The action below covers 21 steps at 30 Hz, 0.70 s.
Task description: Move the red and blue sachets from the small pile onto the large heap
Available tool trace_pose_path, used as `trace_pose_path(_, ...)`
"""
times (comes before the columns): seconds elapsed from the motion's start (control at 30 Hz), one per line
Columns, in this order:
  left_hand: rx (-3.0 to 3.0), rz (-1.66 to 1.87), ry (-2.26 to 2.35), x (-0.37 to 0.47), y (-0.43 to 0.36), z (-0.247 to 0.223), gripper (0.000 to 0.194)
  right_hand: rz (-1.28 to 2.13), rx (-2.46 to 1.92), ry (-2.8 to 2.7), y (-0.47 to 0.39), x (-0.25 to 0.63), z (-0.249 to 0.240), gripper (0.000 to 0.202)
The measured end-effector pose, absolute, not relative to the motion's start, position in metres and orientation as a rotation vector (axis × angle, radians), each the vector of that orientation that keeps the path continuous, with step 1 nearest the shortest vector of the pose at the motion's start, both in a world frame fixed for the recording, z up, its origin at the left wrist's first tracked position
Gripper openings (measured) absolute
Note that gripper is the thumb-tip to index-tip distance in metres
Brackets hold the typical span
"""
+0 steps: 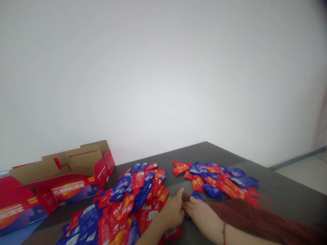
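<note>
My left hand (pixel 171 211) is over the dark table, at the right edge of a large heap of red and blue packets (pixel 138 180). Its fingers are mostly curled and what they hold, if anything, is hidden. Touching it or nearly so, my right hand (pixel 199 212), with a thin cord on the wrist, has its fingers pressed together on the tip of a brown cloth (pixel 245 214). The cloth trails away to the right behind the forearm. A blue packet (pixel 198 196) lies just beyond the right hand.
A second, smaller heap of red and blue packets (pixel 214 178) lies beyond my right hand. Open red cardboard boxes (pixel 74 189) stand at the left. Behind the dark table (pixel 204 151) rises a white wall (pixel 163 78), and floor shows at the far right.
</note>
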<state>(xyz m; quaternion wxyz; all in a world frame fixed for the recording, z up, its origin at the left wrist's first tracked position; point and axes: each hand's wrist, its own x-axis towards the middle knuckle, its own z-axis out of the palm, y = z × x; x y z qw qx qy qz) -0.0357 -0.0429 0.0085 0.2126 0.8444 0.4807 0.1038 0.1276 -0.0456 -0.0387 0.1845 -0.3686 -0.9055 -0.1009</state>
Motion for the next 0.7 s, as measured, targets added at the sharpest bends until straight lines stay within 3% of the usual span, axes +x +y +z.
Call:
trace_pose_path(0.27,2.339,0.268,1.33,-0.035,-0.042,0.009,0.076,-0.27,-1.183,-2.481,-0.048,0.189,-0.037,0.044)
trace_pose_path(0.47,2.364,0.261,1.367,-0.036,-0.044,0.012,0.068,-0.284,-1.403,-2.461,-0.034,0.163,-0.022,0.035)
trace_pose_path(0.7,2.395,0.247,1.415,-0.038,-0.049,0.013,0.066,0.007,-1.077,-2.504,-0.071,0.183,-0.007,0.037)
